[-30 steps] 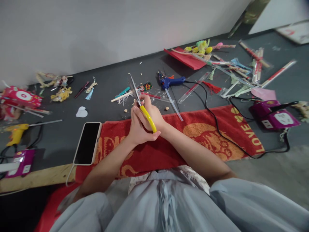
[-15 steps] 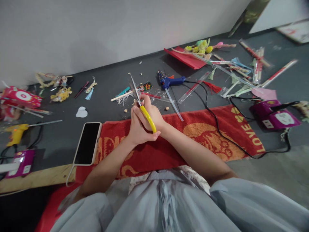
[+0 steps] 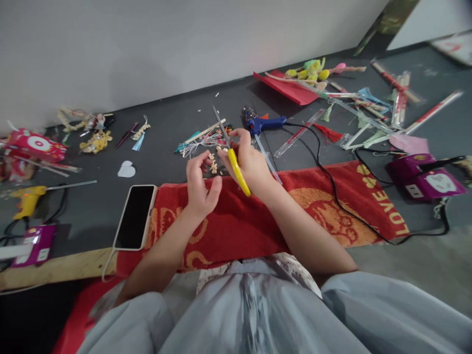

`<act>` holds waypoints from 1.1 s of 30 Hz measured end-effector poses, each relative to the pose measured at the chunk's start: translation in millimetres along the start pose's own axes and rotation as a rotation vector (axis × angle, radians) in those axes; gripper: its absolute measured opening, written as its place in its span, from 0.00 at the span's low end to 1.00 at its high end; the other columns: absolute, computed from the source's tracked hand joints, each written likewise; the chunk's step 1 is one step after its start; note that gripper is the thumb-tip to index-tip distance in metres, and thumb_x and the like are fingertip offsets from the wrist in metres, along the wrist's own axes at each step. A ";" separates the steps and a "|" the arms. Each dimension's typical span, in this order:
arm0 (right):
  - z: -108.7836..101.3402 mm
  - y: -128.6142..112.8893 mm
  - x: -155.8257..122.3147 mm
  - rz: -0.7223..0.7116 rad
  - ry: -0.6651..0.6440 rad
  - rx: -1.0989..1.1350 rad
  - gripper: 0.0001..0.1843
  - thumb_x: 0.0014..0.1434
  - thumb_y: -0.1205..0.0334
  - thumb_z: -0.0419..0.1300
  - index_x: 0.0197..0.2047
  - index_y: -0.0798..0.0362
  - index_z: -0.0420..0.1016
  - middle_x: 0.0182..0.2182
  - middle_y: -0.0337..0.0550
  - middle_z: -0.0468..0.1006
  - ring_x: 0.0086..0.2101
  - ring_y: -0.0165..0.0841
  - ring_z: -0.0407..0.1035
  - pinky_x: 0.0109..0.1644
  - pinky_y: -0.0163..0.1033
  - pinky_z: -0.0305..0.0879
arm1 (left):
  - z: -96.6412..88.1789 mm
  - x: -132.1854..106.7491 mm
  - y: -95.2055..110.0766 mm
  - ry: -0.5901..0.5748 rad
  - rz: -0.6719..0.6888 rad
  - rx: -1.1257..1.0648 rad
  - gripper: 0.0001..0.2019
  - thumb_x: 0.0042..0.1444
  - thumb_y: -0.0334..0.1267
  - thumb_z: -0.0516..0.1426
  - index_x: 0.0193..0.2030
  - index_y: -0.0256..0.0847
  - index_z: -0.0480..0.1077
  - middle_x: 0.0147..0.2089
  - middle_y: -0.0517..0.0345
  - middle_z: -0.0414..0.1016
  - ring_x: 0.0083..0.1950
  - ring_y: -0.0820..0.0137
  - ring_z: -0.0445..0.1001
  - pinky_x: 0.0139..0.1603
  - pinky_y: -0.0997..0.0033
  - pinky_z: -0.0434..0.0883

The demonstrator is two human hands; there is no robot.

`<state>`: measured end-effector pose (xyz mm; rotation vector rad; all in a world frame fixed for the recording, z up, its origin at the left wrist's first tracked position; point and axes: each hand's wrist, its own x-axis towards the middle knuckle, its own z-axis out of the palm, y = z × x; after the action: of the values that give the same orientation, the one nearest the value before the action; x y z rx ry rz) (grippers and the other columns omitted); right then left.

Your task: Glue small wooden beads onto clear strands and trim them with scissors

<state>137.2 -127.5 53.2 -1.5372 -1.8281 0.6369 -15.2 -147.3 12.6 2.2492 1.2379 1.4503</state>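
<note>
In my right hand [image 3: 249, 160] are scissors with yellow handles [image 3: 238, 172], their metal blades [image 3: 221, 125] pointing up and away from me. My left hand [image 3: 201, 187] is raised with its fingers loosely curled and the thumb apart, and I see nothing in it. Between the two hands a little pile of small beige pieces [image 3: 213, 164] shows at the grey table's near side. Just past the hands lie white strings [image 3: 206, 141], a pale wooden stick [image 3: 205, 131] and a teal piece [image 3: 182, 146]. Both forearms pass over a red towel [image 3: 243, 221].
A blue glue gun [image 3: 267, 123] lies beyond my right hand, its black cord [image 3: 328, 177] crossing the towel. At left are a phone [image 3: 135, 216], a white paper heart [image 3: 126, 169] and a yellow glue gun [image 3: 29, 199]. Wrapped sticks [image 3: 401, 101] and red paper [image 3: 287, 88] lie at right.
My hands were together around the scissors and have moved apart. The left went down-left and the right shifted right with the scissors. Small beige pieces now show between them.
</note>
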 end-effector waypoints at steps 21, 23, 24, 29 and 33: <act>-4.8 5.2 -4.4 -0.297 -0.149 -0.227 0.34 0.60 0.43 0.52 0.59 0.62 0.59 0.51 0.59 0.74 0.51 0.47 0.69 0.52 0.48 0.65 | -27.0 22.7 -13.6 0.045 -0.068 0.481 0.12 0.59 0.39 0.54 0.31 0.40 0.78 0.26 0.55 0.79 0.30 0.70 0.75 0.32 0.72 0.67; -3.5 6.1 -4.3 -0.294 -0.147 -0.222 0.36 0.59 0.42 0.52 0.59 0.63 0.58 0.52 0.61 0.74 0.52 0.48 0.68 0.53 0.49 0.65 | -27.2 23.3 -11.1 0.038 -0.087 0.471 0.13 0.58 0.39 0.54 0.29 0.39 0.77 0.25 0.56 0.79 0.29 0.70 0.76 0.32 0.72 0.67; -2.8 6.5 -4.3 -0.297 -0.141 -0.219 0.37 0.59 0.41 0.53 0.60 0.63 0.58 0.52 0.61 0.73 0.52 0.48 0.68 0.53 0.50 0.65 | -27.3 23.6 -9.7 0.031 -0.097 0.462 0.13 0.58 0.39 0.54 0.29 0.39 0.77 0.26 0.56 0.79 0.29 0.70 0.76 0.32 0.72 0.67; -1.0 8.2 -3.5 -0.319 -0.123 -0.219 0.41 0.58 0.39 0.52 0.62 0.64 0.57 0.56 0.63 0.70 0.55 0.50 0.65 0.56 0.52 0.63 | -27.3 24.2 -4.8 -0.009 -0.137 0.321 0.12 0.59 0.40 0.54 0.32 0.39 0.77 0.28 0.55 0.80 0.30 0.71 0.77 0.34 0.74 0.69; -2.0 8.7 -3.2 -0.310 -0.142 -0.213 0.42 0.58 0.37 0.52 0.62 0.63 0.56 0.55 0.63 0.71 0.56 0.50 0.65 0.57 0.53 0.63 | -26.3 23.5 -8.8 -0.018 -0.139 0.295 0.10 0.59 0.38 0.54 0.32 0.39 0.76 0.29 0.57 0.81 0.32 0.72 0.78 0.36 0.74 0.70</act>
<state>144.7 -129.1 47.7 -1.3238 -2.2451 0.4233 -37.6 -131.6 36.5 2.2903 1.6604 1.2656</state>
